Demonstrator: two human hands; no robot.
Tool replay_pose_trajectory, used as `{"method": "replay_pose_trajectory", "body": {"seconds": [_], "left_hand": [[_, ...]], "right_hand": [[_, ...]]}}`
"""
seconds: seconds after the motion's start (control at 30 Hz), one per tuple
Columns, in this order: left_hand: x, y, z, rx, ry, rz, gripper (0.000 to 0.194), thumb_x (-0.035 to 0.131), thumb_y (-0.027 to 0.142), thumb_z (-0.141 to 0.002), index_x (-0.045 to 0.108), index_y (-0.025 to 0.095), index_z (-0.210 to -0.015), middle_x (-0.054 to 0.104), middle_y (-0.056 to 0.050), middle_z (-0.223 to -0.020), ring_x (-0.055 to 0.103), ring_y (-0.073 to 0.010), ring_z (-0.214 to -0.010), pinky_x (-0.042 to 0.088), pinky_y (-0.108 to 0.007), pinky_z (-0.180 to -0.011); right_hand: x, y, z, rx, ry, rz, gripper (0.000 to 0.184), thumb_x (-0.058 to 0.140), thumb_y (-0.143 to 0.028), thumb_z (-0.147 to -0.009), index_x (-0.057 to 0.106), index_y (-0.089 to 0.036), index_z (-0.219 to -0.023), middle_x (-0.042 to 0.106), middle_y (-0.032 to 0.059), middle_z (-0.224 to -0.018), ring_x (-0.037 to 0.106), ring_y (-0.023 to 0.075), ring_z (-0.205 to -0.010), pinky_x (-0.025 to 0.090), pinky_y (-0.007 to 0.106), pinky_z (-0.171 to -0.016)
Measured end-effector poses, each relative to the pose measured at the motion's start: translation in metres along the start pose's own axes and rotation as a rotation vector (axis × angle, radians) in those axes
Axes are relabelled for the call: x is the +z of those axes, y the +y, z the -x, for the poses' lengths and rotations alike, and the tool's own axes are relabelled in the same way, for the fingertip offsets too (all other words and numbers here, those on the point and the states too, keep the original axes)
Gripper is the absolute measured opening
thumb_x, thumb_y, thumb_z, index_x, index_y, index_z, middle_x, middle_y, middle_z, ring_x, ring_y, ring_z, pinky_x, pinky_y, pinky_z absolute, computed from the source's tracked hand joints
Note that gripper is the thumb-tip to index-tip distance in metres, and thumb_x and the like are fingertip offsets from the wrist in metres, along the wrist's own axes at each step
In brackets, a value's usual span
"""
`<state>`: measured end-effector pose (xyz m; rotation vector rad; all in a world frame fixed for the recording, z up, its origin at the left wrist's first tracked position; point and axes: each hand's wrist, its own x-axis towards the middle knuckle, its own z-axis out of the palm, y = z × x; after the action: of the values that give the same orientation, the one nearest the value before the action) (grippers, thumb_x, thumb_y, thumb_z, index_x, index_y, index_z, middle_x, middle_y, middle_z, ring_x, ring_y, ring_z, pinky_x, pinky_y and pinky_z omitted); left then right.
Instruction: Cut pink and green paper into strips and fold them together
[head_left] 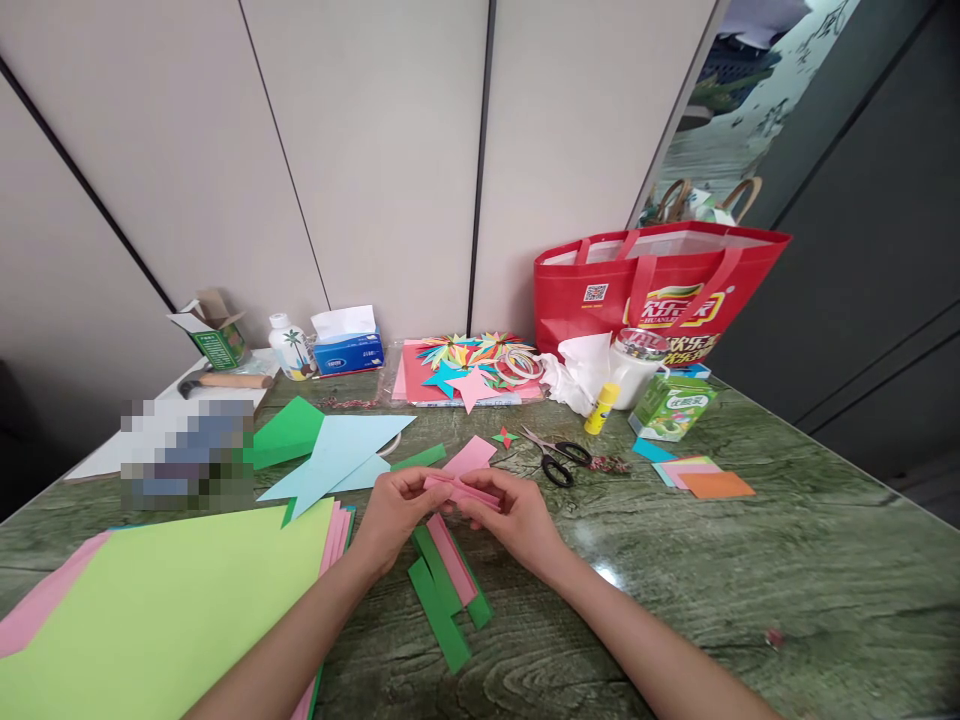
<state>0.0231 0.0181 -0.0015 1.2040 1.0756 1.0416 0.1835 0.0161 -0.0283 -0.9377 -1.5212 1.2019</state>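
Note:
Between both hands is a narrow folded pink paper strip (474, 493), raised a little above the table. My left hand (399, 512) pinches its left end between thumb and fingers. At the other end, my right hand (514, 510) grips it the same way. Below the hands lie several green paper strips (441, 612) with another pink strip (454, 562) on top. A pink paper piece (471, 456) lies just beyond the fingers, beside a green strip (418, 457). Black-handled scissors (558, 456) rest to the right, near a small red and green paper star (505, 437).
Stacked coloured sheets (210, 600) cover the left front. Light blue paper (337, 455) lies behind them. A yellow glue stick (601, 409), a green carton (673, 407), a white mug (634, 372) and a red bag (585, 310) stand at the back right. Small paper pieces (720, 485) lie right.

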Motion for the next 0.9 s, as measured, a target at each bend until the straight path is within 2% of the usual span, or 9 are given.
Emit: {"method": "replay_pose_trajectory", "body": {"seconds": [0.2,0.63,0.9], "left_hand": [[0.0006,0.0015,0.0017,-0.001,-0.060,0.024,0.027,0.070,0.024,-0.062,0.069,0.013,-0.087,0.069,-0.003,-0.067,0.060,-0.0139,-0.061,0.046,-0.023,-0.060],[0.0032,0.0064,0.0030,-0.070,0.004,0.055,0.027,0.073,0.028,-0.058,0.070,0.012,-0.079,0.071,-0.006,-0.065,0.064,-0.0173,-0.059,0.050,-0.027,-0.062],[0.0025,0.0058,0.0031,-0.092,0.010,0.060,0.026,0.073,0.028,-0.058,0.070,0.012,-0.078,0.071,-0.005,-0.064,0.064,-0.0167,-0.058,0.050,-0.026,-0.063]], "right_hand": [[-0.0024,0.0009,-0.0010,0.015,0.026,0.037,0.021,0.060,-0.034,-0.073,0.065,-0.016,-0.081,0.064,0.0030,-0.068,0.054,0.0111,-0.050,0.047,0.022,-0.047],[-0.0018,0.0047,-0.0013,0.015,0.074,0.022,0.018,0.062,-0.034,-0.070,0.066,-0.017,-0.076,0.063,0.0019,-0.061,0.053,0.0117,-0.046,0.045,0.022,-0.043],[-0.0017,0.0043,-0.0001,0.028,0.075,-0.004,0.017,0.063,-0.033,-0.069,0.066,-0.017,-0.074,0.061,0.0010,-0.059,0.053,0.0114,-0.045,0.044,0.022,-0.043]]}}
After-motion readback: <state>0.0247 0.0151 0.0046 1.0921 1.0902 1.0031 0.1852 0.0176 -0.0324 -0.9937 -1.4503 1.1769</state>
